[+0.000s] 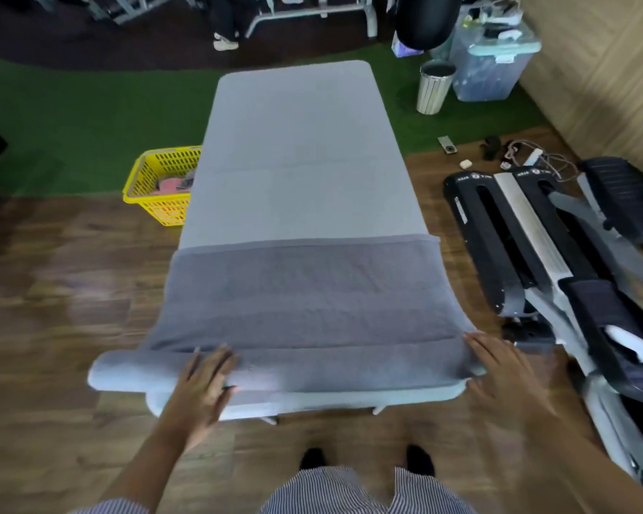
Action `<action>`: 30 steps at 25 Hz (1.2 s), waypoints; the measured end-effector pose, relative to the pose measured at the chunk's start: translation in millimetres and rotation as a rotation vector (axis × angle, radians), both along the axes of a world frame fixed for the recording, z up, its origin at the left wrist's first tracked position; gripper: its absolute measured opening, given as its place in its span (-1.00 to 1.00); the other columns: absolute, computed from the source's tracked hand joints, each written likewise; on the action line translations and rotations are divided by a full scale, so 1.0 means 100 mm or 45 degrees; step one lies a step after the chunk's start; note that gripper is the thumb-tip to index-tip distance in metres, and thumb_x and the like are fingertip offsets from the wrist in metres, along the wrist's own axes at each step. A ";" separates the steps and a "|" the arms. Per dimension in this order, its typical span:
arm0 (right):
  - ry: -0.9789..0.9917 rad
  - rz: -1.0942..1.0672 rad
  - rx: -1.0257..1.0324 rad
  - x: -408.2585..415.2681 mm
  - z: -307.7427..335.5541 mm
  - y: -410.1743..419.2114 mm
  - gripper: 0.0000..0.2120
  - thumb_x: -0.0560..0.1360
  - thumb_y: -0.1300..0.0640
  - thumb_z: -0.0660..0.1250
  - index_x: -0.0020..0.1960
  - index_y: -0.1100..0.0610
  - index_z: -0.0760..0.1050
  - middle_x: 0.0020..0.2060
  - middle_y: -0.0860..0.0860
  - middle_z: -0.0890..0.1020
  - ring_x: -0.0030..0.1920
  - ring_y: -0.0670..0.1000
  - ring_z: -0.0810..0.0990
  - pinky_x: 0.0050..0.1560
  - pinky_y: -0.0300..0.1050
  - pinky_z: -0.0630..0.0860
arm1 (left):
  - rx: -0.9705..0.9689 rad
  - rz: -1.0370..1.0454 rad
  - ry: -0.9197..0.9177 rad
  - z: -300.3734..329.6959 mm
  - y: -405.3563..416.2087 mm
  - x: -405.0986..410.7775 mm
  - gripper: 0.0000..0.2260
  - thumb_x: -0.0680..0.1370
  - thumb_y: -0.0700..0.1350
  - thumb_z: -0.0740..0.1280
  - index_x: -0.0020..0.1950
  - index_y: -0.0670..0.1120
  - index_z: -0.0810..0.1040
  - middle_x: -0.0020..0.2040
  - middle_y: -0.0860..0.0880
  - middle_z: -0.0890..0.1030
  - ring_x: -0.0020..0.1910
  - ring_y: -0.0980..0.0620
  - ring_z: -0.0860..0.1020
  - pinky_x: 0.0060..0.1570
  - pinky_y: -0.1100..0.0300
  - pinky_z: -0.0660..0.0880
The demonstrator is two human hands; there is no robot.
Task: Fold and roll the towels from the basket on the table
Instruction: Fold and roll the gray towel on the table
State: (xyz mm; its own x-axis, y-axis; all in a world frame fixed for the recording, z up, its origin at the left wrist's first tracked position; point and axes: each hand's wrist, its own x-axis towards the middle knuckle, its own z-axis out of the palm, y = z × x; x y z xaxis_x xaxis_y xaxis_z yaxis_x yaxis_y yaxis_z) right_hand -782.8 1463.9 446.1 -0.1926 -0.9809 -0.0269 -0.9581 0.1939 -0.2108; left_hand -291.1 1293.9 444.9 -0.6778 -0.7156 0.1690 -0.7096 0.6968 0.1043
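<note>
Left hand [205, 380] flat on the roll [275, 372], fingers spread and fairly straight, palm pressing down at about 7 o'clock of the table [294, 142]. Right hand [498, 369] likewise spread, fingertips touching the roll's right end at about 5 o'clock, pinching nothing. Probably placed wide apart so as to turn the roll evenly and keep both ends in line. Roll lying crosswise along the near edge at 6 o'clock, its left end overhanging the corner. Beyond it, toward 12, the unrolled part of the grey towel [305, 291] spread flat across the full width, far hem straight, a sign of folding done and rolling only begun. Past the hem, bare grey padding up to the far end. Basket [156, 187], yellow, on the floor at 10 o'clock, half hidden behind the table edge; something pink inside, too small to name, and more towels there not to be made out. At 3 o'clock a black and grey machine [535, 254], cut off by the frame. Bin [433, 87] and a clear box [490, 64] at 1 o'clock. Hands blurred, so exact finger contact hard to judge; thumbs not clearly seen.
</note>
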 end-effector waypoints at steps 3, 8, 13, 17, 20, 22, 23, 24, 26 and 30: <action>0.003 -0.100 0.040 0.08 0.01 -0.04 -0.42 0.26 0.09 0.36 0.28 0.18 0.46 0.19 0.11 0.55 0.19 0.13 0.50 0.11 0.21 0.44 | 0.084 0.130 -0.074 0.07 -0.25 0.68 -0.53 0.57 0.09 0.15 0.20 -0.28 0.54 0.22 -0.23 0.53 0.28 -0.17 0.44 0.39 -0.13 0.18; 0.040 -0.244 0.223 0.15 0.11 -0.18 -0.55 0.28 0.18 0.32 0.18 0.10 0.51 0.10 0.02 0.57 0.22 0.10 0.49 0.32 0.19 0.25 | 0.122 0.100 -0.111 0.15 -0.42 0.57 -0.59 0.39 -0.01 0.16 0.06 -0.19 0.61 -0.09 -0.06 0.65 -0.12 -0.09 0.63 0.10 0.09 0.30; 0.123 -0.272 0.187 0.21 0.21 -0.31 -0.47 0.31 0.37 0.34 0.26 0.16 0.45 0.22 0.05 0.50 0.35 0.08 0.37 0.44 0.14 0.02 | 0.121 0.167 -0.092 0.14 -0.46 0.54 -0.60 0.39 -0.04 0.13 0.15 -0.14 0.53 0.03 -0.04 0.63 0.01 -0.01 0.58 0.14 -0.02 0.30; 0.097 0.104 -0.219 0.33 0.07 -0.32 -0.53 0.23 0.39 0.32 0.15 0.30 0.50 0.05 0.18 0.57 0.13 0.10 0.42 0.39 -0.16 0.09 | 0.027 0.101 0.004 0.09 -0.38 0.40 -0.64 0.43 -0.08 0.15 0.14 -0.15 0.54 0.07 -0.07 0.61 0.07 -0.04 0.54 0.30 -0.07 0.28; 0.019 0.083 -0.139 0.34 0.06 -0.28 -0.49 0.24 0.22 0.37 0.18 0.31 0.51 0.10 0.13 0.58 0.21 0.05 0.35 0.36 0.08 0.30 | 0.075 0.162 -0.072 0.04 -0.34 0.33 -0.51 0.35 0.06 0.22 0.18 -0.15 0.57 0.12 -0.06 0.60 0.15 0.00 0.47 0.28 -0.14 0.27; 0.023 0.060 -0.008 0.33 0.08 -0.30 -0.39 0.13 0.26 0.53 0.17 0.25 0.53 0.07 0.09 0.61 0.19 0.00 0.36 0.29 0.17 0.37 | 0.084 0.203 -0.079 0.03 -0.31 0.31 -0.51 0.33 0.08 0.21 0.14 -0.14 0.60 0.05 -0.04 0.62 0.07 -0.01 0.53 0.21 -0.09 0.30; 0.027 0.062 0.009 0.33 0.11 -0.34 -0.41 0.12 0.27 0.54 0.14 0.21 0.55 0.03 0.06 0.63 0.16 -0.02 0.40 0.32 0.09 0.33 | 0.076 0.214 -0.073 0.05 -0.30 0.31 -0.54 0.34 0.06 0.20 0.10 -0.13 0.63 -0.02 -0.02 0.64 -0.02 -0.04 0.58 0.13 -0.03 0.32; 0.027 0.071 0.028 0.33 0.15 -0.38 -0.47 0.16 0.26 0.53 0.12 0.17 0.56 0.00 0.02 0.63 0.13 -0.03 0.46 0.35 -0.02 0.24 | 0.060 0.213 -0.069 0.07 -0.31 0.32 -0.57 0.34 0.05 0.18 0.06 -0.11 0.65 -0.10 0.00 0.65 -0.11 -0.06 0.62 0.04 0.01 0.33; 0.011 0.053 0.096 0.36 0.27 -0.47 -0.61 0.34 0.18 0.43 0.16 0.11 0.53 0.05 -0.03 0.61 0.17 -0.01 0.51 0.39 -0.13 0.09 | 0.027 0.215 -0.066 0.13 -0.33 0.36 -0.60 0.34 0.02 0.16 0.00 -0.10 0.66 -0.19 0.01 0.66 -0.23 -0.05 0.64 -0.07 0.01 0.37; 0.009 0.024 0.143 0.44 0.32 -0.62 -0.64 0.43 0.15 0.24 0.23 0.11 0.48 0.14 -0.02 0.56 0.22 0.02 0.48 0.44 -0.05 0.05 | -0.033 0.269 -0.084 0.22 -0.35 0.33 -0.60 0.37 -0.03 0.14 0.06 -0.15 0.61 -0.05 -0.05 0.65 -0.11 -0.08 0.64 0.13 -0.22 0.38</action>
State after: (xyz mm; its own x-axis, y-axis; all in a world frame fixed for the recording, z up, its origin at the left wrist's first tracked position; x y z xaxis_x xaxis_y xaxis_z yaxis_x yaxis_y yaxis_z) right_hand -738.6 1402.4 477.8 -0.1745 -0.9753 -0.1353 -0.9632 0.1977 -0.1823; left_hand -258.1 1258.6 467.2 -0.5232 -0.8389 0.1499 -0.8450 0.5335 0.0368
